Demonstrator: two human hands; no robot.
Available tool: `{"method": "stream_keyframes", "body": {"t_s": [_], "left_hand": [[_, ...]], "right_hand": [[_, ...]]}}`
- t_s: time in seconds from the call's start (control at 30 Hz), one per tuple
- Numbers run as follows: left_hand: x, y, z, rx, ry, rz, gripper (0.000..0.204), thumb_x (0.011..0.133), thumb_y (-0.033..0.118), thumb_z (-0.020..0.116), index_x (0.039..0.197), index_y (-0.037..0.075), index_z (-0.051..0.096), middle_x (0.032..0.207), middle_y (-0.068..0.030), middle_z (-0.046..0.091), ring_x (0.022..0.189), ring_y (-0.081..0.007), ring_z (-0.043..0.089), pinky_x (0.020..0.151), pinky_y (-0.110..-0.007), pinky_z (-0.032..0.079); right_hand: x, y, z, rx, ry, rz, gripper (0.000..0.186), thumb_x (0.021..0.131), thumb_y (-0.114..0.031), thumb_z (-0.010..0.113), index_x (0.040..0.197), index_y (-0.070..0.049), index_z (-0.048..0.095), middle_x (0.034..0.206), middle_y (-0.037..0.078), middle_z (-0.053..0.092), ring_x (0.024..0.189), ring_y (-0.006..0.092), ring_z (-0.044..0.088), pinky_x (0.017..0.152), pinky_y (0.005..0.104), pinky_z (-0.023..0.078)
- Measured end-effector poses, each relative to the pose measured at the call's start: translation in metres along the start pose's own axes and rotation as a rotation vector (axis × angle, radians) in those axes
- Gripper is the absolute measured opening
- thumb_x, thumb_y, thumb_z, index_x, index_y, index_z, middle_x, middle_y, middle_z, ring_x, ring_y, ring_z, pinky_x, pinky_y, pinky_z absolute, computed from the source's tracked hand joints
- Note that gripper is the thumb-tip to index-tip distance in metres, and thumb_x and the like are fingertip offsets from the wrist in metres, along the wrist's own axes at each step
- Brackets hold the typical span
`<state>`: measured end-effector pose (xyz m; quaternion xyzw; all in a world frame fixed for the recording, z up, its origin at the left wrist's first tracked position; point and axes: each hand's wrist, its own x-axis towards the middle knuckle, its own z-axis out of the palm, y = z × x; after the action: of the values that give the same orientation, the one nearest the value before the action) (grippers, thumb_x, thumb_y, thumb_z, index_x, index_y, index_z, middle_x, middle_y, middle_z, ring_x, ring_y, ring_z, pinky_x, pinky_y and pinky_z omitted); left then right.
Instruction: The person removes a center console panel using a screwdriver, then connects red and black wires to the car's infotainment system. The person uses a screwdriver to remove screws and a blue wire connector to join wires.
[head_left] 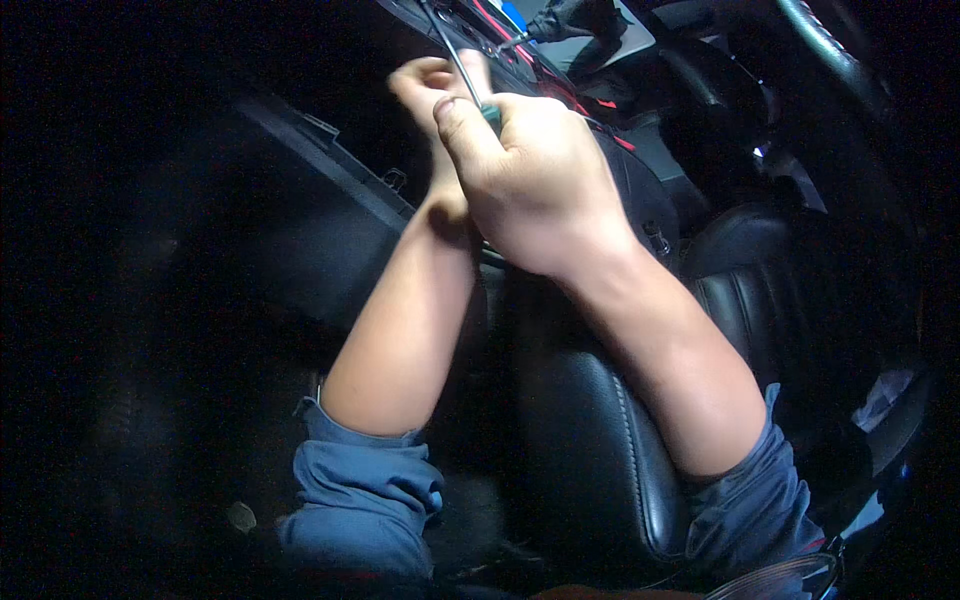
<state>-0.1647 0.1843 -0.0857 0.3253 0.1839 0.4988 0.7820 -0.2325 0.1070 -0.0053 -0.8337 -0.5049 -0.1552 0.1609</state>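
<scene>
The right hand [545, 165] clasps a likely light, rigid screwdriver [457, 60] by its green handle [490, 113] — the surest hold — beside the left hand [428, 88], whose partly hidden grip cannot be told.

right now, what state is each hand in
Left hand: partly curled; cannot tell whether it holds anything.
Right hand: closed around a thin-shafted green-handled tool.
</scene>
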Motion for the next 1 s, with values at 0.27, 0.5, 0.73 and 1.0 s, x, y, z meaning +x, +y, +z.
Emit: {"method": "stream_keyframes", "body": {"t_s": [0.27, 0.5, 0.73, 1.0], "left_hand": [[0.078, 0.031, -0.034, 0.293, 0.118, -0.131, 0.087, 0.082, 0.053, 0.08, 0.129, -0.017, 0.059, 0.132, -0.0348, 0.062, 0.121, -0.0404, 0.063, 0.104, -0.044, 0.051], [0.057, 0.07, -0.034, 0.294, 0.03, -0.208, 0.081, 0.083, 0.057, 0.079, 0.125, -0.011, 0.066, 0.124, -0.03, 0.068, 0.112, -0.0365, 0.068, 0.098, -0.044, 0.054], [0.071, 0.077, -0.046, 0.221, -0.145, -0.166, 0.08, 0.083, 0.058, 0.078, 0.124, -0.01, 0.066, 0.124, -0.0291, 0.068, 0.111, -0.0359, 0.068, 0.097, -0.044, 0.054], [0.085, 0.045, -0.033, 0.207, -0.287, -0.259, 0.079, 0.083, 0.058, 0.078, 0.124, -0.009, 0.066, 0.122, -0.028, 0.069, 0.11, -0.0353, 0.068, 0.097, -0.044, 0.055]], "right_hand": [[0.006, 0.004, 0.022, 0.082, 0.125, 0.047, 0.049, 0.102, -0.039, 0.053, 0.077, 0.0, 0.069, 0.074, 0.024, 0.069, 0.072, 0.0429, 0.07, 0.069, 0.0467, 0.055], [0.016, 0.038, 0.009, 0.136, -0.027, 0.188, 0.056, 0.1, -0.049, 0.047, 0.092, -0.002, 0.075, 0.096, 0.029, 0.072, 0.094, 0.0449, 0.072, 0.09, 0.0503, 0.055], [0.032, 0.073, 0.017, 0.199, -0.027, 0.259, 0.057, 0.1, -0.049, 0.045, 0.105, -0.001, 0.075, 0.111, 0.028, 0.072, 0.109, 0.0444, 0.068, 0.097, 0.0501, 0.052], [0.037, 0.093, 0.005, 0.259, -0.215, 0.244, 0.061, 0.096, -0.053, 0.051, 0.118, 0.0, 0.073, 0.123, 0.027, 0.069, 0.118, 0.0421, 0.067, 0.101, 0.0493, 0.053]]}}
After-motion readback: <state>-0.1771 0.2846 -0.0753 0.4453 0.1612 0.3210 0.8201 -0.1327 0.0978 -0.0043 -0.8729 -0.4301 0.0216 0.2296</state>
